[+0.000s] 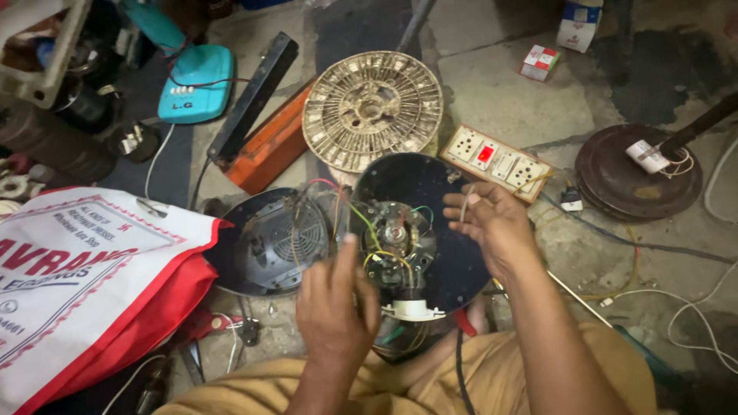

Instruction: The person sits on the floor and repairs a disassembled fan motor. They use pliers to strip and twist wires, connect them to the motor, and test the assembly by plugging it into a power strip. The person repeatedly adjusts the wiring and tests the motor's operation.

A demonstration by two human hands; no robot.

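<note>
Both forearms come up from the tan-trousered lap, nearest the lens. Left hand (335, 303): fingers together, thumb up, pinching thin yellow and red wires (361, 223) — held taut, I'd guess, to keep them out of the motor. Right hand (492, 223): fingers curled and closed on a pale thin lead at the housing's upper right rim; also steadies the housing.

Work piece: round black fan motor housing (453, 261), opened face-up between the hands, tilted toward the camera so the copper-and-steel motor core (396, 242) is visible. White plastic connector block (413, 310) sits at its lower edge.

Just left, touching it: black rear cover with vented grille (273, 242), laid open, wires running across to the motor.

Further out on the stone floor:
- dusty cream round fan grille (373, 107) above the housing
- beige switch-and-socket board with red rocker (496, 163) just beside the right hand, within reach for power
- rusty round fan base with pole (638, 173) far right
- white and red printed cloth bag (92, 277) left
- teal plastic fan base (196, 84) upper left
</note>
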